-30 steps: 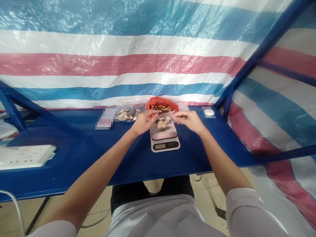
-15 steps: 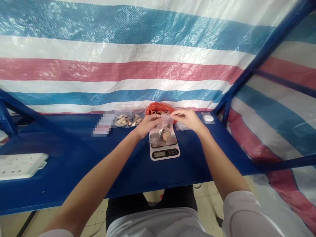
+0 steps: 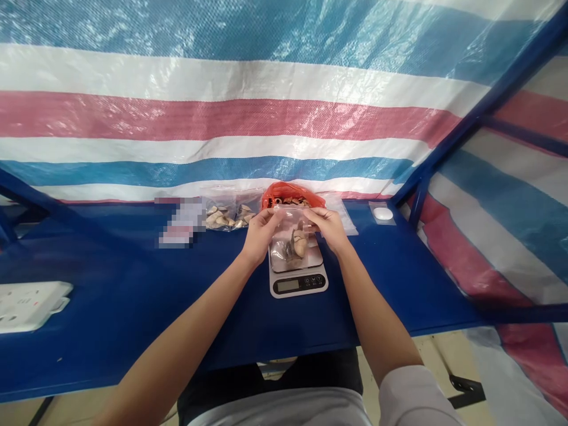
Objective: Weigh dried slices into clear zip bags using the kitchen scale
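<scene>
Both hands pinch the top edge of a clear zip bag (image 3: pixel 284 241), my left hand (image 3: pixel 261 232) at its left corner and my right hand (image 3: pixel 327 226) at its right. Inside the bag lie a few pale brown, dried-looking pieces. Under the bag is a white kitchen scale (image 3: pixel 298 287) with a shiny plate; its display shows no readable figure. Just behind my hands sits an open red plastic bag (image 3: pixel 288 189) holding more brown pieces. To its left stand two filled clear bags, one of them a bag of pale slices (image 3: pixel 219 218).
A pixelated sheet (image 3: pixel 180 222) lies left of the filled bags. Flat clear bags (image 3: pixel 344 214) lie behind my right hand. A white round item (image 3: pixel 382 213) is at the far right, a power strip (image 3: pixel 33 305) at the left. Blue frame bars (image 3: pixel 448 154) flank the blue table (image 3: pixel 146 296).
My right hand has come down and in, and the bag's top is now stretched flatter between both hands. The view has shifted slightly.
</scene>
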The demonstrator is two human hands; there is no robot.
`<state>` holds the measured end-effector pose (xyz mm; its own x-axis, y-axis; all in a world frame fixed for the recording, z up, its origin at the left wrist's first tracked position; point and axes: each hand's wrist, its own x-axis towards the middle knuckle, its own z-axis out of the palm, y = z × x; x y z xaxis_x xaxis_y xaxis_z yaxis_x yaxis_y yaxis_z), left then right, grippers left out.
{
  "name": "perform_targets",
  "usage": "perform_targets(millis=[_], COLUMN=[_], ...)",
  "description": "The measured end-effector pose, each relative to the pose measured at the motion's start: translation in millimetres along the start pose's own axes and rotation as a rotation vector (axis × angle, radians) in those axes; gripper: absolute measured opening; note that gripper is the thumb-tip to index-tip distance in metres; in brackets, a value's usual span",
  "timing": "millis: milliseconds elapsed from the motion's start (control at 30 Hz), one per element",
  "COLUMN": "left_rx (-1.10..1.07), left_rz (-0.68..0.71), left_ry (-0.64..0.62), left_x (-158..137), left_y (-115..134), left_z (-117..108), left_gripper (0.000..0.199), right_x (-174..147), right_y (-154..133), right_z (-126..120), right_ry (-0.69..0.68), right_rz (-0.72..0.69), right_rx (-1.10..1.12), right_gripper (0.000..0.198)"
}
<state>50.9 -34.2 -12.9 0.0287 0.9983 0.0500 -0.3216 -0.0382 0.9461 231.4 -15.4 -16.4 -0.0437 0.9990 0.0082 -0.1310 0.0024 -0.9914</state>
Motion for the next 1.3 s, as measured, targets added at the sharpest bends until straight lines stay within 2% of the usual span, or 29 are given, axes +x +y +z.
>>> perform_targets(millis=[100,267,433,700,967,1067,1167,1300], left_rx=[0.012,0.041,0.087,0.074,0.01,-0.002,0.014,0.05], left_rz=[-0.022,0.064,0.111,0.131,0.071,0.05,0.068,0.127], left_ry=[-0.003,-0.006,0.025,0.042,0.035,0.036,0.044,0.072], left_x=[7.0,13.9,10.1,5.2,3.2,2.1,0.8,-0.3], left_y=[1.7,-4.2,-10.6,-15.4,-14.2,-15.2,-17.3,-18.7], left_z=[-2.0,-10.7,-18.0,-28.9,-31.7,-31.4,-30.1,-27.9], left_gripper=[0.043,0.034,0.034,0.031,0.029,0.029,0.03,0.029], right_x=[-1.4,-3.9,-5.7,-10.5,-17.5,-16.6,-14.0,-12.7], right_y=[1.4,5.7,11.6,16.2,15.7,15.7,16.6,18.4], right_z=[2.0,1.7,0.2,-0.7,-1.2,-0.7,0.1,-0.7], right_ry=[0.004,0.042,0.076,0.086,0.12,0.127,0.122,0.058], right_rz=[-0.035,-0.05,-0.069,-0.109,-0.014,-0.041,-0.077,-0.038], right_rx=[0.017,-0.005,-0.074,-0.048,-0.066,-0.04,-0.034,-0.074], right_gripper=[0.046,0.045,0.049,0.042,0.045,0.043,0.042,0.043])
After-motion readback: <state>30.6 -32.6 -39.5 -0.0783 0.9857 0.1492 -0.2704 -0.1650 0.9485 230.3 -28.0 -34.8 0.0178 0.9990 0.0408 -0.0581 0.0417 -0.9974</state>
